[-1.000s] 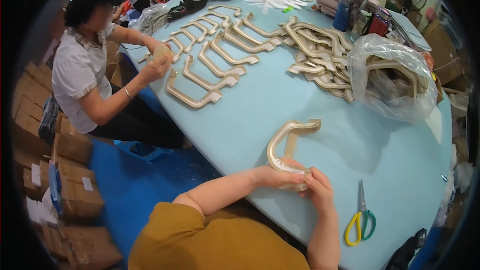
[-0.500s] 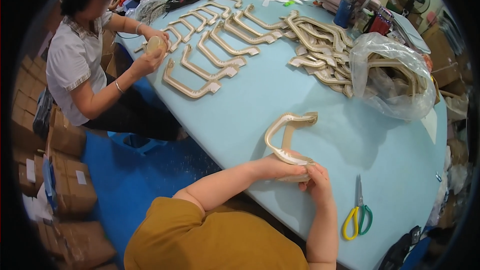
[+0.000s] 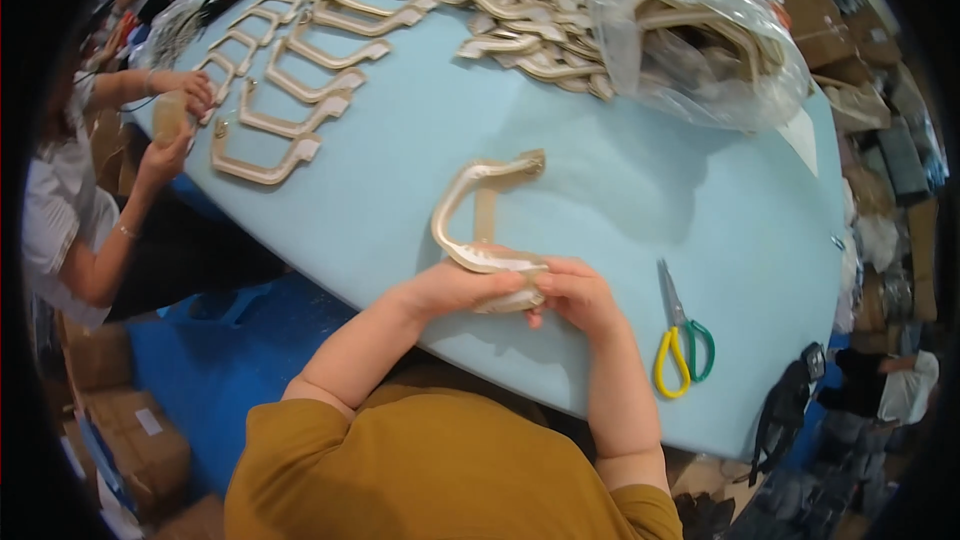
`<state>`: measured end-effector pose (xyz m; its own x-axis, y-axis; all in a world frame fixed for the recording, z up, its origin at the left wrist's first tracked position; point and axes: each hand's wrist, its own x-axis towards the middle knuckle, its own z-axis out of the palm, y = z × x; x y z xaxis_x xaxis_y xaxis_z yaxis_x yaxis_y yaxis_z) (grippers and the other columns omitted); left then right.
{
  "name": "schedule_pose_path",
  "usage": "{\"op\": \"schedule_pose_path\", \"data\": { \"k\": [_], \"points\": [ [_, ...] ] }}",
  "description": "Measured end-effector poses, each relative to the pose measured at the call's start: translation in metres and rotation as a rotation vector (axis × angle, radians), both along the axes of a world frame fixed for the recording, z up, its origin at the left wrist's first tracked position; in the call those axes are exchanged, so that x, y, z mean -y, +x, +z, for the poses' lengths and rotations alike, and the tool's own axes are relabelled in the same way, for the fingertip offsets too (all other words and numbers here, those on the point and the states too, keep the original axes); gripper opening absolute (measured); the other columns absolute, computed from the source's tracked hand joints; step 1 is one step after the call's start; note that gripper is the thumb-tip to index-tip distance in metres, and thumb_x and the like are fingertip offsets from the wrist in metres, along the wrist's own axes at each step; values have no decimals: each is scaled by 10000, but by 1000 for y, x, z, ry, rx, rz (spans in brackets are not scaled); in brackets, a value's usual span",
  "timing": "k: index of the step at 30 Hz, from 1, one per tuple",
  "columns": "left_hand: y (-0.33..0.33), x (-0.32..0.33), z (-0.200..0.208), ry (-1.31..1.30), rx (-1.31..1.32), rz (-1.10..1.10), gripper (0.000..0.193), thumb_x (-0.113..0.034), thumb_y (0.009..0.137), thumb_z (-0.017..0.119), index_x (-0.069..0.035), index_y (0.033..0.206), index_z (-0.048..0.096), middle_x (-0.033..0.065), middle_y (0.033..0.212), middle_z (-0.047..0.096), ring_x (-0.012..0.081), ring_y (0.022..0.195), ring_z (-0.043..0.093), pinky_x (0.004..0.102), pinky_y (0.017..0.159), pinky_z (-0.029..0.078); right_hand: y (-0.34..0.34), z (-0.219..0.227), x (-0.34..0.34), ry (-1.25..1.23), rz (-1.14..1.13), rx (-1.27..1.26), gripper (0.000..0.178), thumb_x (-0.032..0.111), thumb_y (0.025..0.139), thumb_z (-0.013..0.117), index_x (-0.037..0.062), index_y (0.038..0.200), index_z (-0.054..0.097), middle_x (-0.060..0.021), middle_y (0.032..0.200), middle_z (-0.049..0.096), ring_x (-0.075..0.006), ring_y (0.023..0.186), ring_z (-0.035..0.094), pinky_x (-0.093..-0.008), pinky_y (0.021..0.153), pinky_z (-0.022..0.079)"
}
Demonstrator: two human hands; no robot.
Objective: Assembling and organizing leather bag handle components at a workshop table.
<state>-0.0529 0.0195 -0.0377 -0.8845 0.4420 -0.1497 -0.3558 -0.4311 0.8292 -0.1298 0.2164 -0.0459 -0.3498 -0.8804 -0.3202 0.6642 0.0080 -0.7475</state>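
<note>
A beige curved bag handle (image 3: 470,202) lies on the light blue table (image 3: 640,200) in front of me. Its near end is pinched between both my hands at the table's front edge. My left hand (image 3: 455,288) grips that end from the left, and my right hand (image 3: 575,292) grips it from the right, fingers closed around a whitish wrapping on it. The far end of the handle rests on the table, pointing away from me.
Yellow and green scissors (image 3: 682,340) lie to the right of my hands. Rows of beige handles (image 3: 290,90) cover the far left, a loose heap (image 3: 520,30) and a clear plastic bag (image 3: 700,45) of them sit behind. A seated person's hands (image 3: 180,115) work at left. Cardboard boxes (image 3: 130,420) stand below.
The handle has turned so that it now curves upright away from me, and my hands have closed together on its near end. The person at left keeps working on a small piece.
</note>
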Motion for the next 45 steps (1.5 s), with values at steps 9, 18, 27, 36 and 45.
{"op": "schedule_pose_path", "data": {
  "k": [9,18,27,36,45],
  "points": [
    [0,-1,-6,69,-38,162,276,-233,957,545,13,1078,578,119,943,644,227,800,645,337,747,522,5,-4,7,-224,-24,30,367,292,935,519,7,1165,541,-75,963,599,-172,808,587,-306,723,481],
    [33,-10,-4,-477,-142,624,215,-146,936,569,22,1058,623,65,897,659,110,773,608,281,674,498,13,-6,3,-146,-258,-369,132,159,859,634,49,899,573,1,850,580,-100,807,533,-264,728,445],
    [40,-12,2,-672,-394,791,157,-32,896,579,-8,1045,623,37,897,639,101,805,597,253,718,494,25,-3,17,-114,-163,-341,120,152,879,597,50,872,533,-52,903,606,-148,852,614,-298,800,489],
    [48,-11,5,-546,-303,695,199,-86,922,592,26,1087,600,35,958,656,78,851,597,236,768,487,30,-2,18,-142,-202,-290,136,160,896,591,54,950,524,-52,931,596,-142,854,606,-287,800,490],
    [40,-19,40,-409,-500,648,170,-28,879,635,4,1045,633,26,931,603,86,831,589,232,732,484,43,23,20,-112,-299,-973,328,188,847,654,48,1119,535,-37,1013,540,-131,890,509,-270,718,444]
  ]
}}
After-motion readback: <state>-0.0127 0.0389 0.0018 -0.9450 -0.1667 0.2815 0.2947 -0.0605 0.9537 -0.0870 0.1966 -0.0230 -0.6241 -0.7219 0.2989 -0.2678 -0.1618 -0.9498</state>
